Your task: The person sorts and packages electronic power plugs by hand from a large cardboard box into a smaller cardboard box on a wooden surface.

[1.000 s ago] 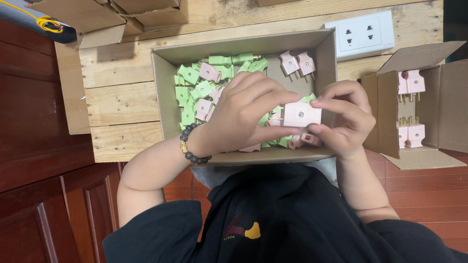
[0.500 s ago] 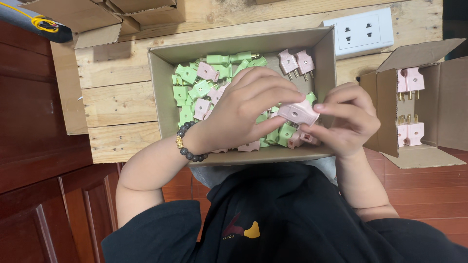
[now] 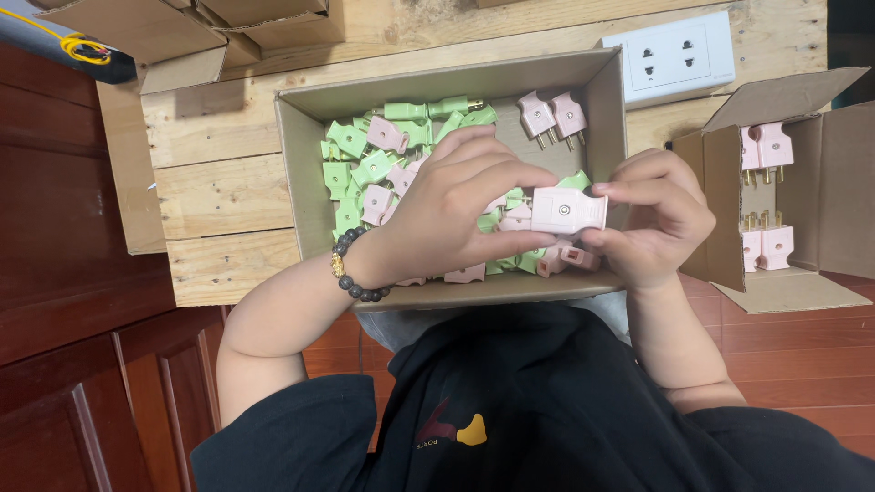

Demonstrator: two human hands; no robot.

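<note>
Both hands meet over the near right part of the open cardboard box (image 3: 301,173), pinching one pale pink plug (image 3: 567,210) between them: the left hand (image 3: 456,214) clamps its left end with thumb below and fingers curled over the top, and the right hand (image 3: 658,219) grips its right end the same way. The plug hangs just above the box's contents, close to the right wall, so there is little room on that side and more open space toward the box's left wall. Inside lies a loose heap of green and pink plug shells (image 3: 365,164) — too tangled and too covered by the hands to count — while two whole pink plugs (image 3: 551,117) stand apart at the far right corner. Right of the box, a smaller carton (image 3: 793,182) shows four pink plugs, its depth in shadow. Beyond the box's far right corner lies one white wall socket (image 3: 674,56). A beaded bracelet (image 3: 351,273) circles the left wrist.
</note>
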